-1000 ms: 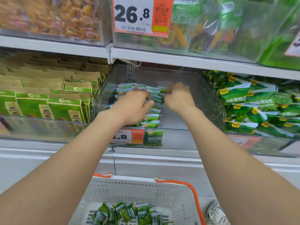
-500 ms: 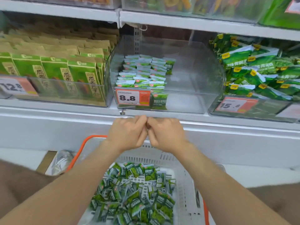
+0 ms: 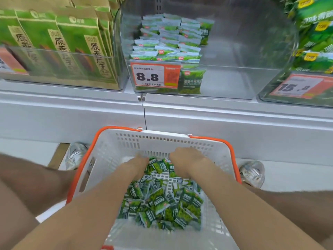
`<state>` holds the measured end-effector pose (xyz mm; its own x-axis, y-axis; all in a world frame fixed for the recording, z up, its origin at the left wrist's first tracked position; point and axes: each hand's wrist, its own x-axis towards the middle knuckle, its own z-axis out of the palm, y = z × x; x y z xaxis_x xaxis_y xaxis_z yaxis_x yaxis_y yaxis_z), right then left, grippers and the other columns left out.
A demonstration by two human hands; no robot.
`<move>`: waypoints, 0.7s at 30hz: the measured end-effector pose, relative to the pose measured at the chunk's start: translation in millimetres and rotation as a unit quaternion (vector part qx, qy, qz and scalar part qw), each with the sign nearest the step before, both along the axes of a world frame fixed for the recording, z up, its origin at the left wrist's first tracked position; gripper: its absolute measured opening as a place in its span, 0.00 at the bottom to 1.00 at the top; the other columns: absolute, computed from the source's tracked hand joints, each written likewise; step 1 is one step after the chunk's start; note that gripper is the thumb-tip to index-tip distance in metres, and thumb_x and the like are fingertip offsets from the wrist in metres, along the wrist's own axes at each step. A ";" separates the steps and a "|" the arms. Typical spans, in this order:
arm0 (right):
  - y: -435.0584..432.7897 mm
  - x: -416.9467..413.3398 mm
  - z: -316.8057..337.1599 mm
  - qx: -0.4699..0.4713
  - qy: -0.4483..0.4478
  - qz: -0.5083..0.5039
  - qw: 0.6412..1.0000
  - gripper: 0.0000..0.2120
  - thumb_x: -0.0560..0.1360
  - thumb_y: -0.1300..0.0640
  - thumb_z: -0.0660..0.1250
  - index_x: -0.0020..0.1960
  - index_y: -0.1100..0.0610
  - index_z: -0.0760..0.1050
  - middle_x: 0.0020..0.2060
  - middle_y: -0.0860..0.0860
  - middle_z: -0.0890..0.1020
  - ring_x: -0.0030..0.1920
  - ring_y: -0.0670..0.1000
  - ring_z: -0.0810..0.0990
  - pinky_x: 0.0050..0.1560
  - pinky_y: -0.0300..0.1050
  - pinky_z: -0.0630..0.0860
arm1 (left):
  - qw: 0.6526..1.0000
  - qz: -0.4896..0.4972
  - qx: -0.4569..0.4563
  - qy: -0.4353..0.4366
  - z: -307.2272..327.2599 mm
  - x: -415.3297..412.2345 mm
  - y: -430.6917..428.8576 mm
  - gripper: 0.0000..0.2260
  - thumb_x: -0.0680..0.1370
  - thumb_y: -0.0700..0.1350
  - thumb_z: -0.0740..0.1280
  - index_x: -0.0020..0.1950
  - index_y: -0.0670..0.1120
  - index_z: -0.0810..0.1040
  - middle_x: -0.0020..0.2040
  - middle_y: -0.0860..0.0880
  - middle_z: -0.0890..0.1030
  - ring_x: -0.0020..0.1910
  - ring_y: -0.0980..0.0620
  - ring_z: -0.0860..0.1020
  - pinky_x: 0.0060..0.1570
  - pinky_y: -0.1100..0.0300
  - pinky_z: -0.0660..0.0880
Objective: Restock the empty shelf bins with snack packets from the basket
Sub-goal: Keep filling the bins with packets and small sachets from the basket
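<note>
the left hand (image 3: 137,164) and right hand (image 3: 187,159) dig into the far end of the snack packets (image 3: 162,201) in the basket (image 3: 162,139), fingers hidden, so i cannot tell their grip. the shelf bin (image 3: 234,51) above is part filled.

Bare forearms (image 3: 90,204), silvery-white trainers (image 3: 75,156)

- Left forearm (image 3: 93,201) and right forearm (image 3: 232,201) are bare, stretched forward and down, and angle in toward each other
- Left hand (image 3: 138,164) shows its back, with the fingers pointing down and their tips hidden
- Right hand (image 3: 185,161) is near the left but apart from it, knuckles up and fingers curled under; blur hides whether it grips anything
- Left thigh (image 3: 32,183) and right thigh (image 3: 297,204) are bare and spread wide outside the arms
</note>
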<state>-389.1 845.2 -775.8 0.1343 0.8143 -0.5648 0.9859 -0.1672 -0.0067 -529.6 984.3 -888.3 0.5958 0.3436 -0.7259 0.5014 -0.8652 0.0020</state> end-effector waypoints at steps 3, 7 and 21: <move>5.2 1.8 -2.2 -0.012 -0.002 -0.003 1.000 0.11 0.78 0.64 0.62 0.57 0.57 0.79 0.47 0.53 0.79 0.44 0.57 0.81 0.44 0.51 0.81 | 1.000 -0.007 -0.025 0.001 -12.0 4.5 -1.8 0.21 0.86 0.45 0.65 0.79 0.45 0.68 0.77 0.41 0.66 0.75 0.40 0.69 0.71 0.51 0.68; 10.0 3.7 -0.3 -0.016 0.002 -0.003 1.000 0.05 0.79 0.64 0.62 0.53 0.56 0.73 0.42 0.52 0.73 0.43 0.56 0.77 0.44 0.51 0.79 | 0.994 0.077 -0.039 -0.067 -17.8 10.8 -0.2 0.13 0.82 0.37 0.70 0.66 0.45 0.83 0.69 0.45 0.79 0.67 0.46 0.77 0.67 0.57 0.75; 0.1 31.8 0.6 0.035 0.396 -0.289 0.871 0.26 0.75 0.45 0.77 0.64 0.61 0.78 0.53 0.60 0.85 0.49 0.57 0.85 0.53 0.56 0.83 | 0.900 0.139 -0.322 -0.258 133.8 38.1 14.3 0.20 0.68 0.30 0.81 0.55 0.47 0.86 0.56 0.52 0.86 0.43 0.51 0.87 0.51 0.48 0.84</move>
